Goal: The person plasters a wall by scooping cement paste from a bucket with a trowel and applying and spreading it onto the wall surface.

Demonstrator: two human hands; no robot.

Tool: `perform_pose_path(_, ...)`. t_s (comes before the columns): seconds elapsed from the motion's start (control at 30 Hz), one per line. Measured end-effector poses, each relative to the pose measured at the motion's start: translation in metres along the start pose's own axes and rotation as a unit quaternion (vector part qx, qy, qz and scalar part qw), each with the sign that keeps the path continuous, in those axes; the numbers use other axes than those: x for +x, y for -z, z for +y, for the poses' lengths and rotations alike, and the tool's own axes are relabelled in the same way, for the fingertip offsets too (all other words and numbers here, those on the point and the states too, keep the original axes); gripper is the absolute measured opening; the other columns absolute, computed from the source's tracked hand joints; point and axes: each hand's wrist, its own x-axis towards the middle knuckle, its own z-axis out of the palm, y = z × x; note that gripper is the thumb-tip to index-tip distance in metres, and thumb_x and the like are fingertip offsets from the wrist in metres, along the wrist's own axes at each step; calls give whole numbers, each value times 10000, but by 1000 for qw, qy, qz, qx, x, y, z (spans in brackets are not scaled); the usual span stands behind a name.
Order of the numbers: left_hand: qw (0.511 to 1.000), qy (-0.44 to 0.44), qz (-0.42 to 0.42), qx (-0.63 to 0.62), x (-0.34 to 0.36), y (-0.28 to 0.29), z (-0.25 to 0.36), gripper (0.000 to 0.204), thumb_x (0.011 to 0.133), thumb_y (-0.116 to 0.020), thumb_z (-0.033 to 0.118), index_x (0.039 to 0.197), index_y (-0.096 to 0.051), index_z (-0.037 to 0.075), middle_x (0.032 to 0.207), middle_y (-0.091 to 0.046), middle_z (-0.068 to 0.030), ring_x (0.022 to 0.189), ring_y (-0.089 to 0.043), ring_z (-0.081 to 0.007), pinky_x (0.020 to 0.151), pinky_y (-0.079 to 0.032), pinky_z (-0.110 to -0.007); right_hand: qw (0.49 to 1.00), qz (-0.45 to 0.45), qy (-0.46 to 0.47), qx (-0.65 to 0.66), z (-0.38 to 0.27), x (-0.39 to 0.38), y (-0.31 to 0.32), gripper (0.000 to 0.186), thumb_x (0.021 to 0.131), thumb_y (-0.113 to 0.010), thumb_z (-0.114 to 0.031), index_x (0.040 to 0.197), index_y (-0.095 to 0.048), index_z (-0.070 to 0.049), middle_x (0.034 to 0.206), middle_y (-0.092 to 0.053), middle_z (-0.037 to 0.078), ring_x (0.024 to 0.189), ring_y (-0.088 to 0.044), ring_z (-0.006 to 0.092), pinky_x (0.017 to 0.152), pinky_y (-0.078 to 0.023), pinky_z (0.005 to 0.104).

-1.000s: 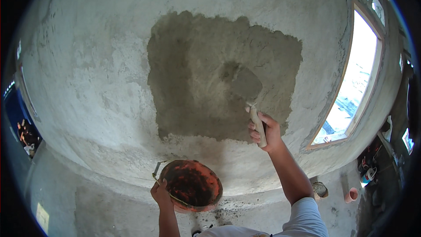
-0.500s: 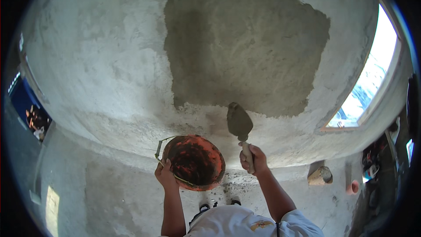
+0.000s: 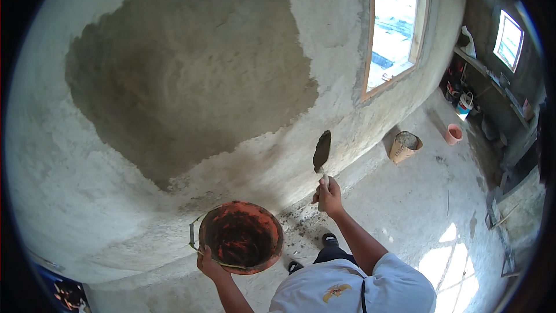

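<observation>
Orange bucket, mortar-stained inside, held at its near rim by the closed left hand. Right hand grips a trowel upright, just right of the bucket, near the plastered wall.

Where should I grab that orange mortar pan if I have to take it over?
Take the orange pan by its rim on the near side, from below, as the left hand does now. The bowl is round, open upward and caked with mortar inside, so the outer rim is probably the cleanest hold.
</observation>
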Motion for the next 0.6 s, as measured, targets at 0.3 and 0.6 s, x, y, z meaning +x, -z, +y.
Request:
perform_pose_path(0.3,999,-19,-11,34,-7,-39,12,376,928,-603,84,1249,-649,-106,1168,-693,-177,1038,-683,-303,952,-534,-409,980,67,125,-139,26,67,-9,151,1020,-591,-153,1070,-619,-13,669,-580,67,561,-544,142,542,-456,343)
perform_pose_path(0.6,999,-22,0,36,-32,-65,12,435,929,-587,149,1279,-612,-108,1198,-673,-182,1065,-674,-307,957,-534,-416,852,-30,311,-420,35,142,69,333,907,-727,-197,1193,-596,-85,924,-704,165,762,-694,405,628,-555,477)
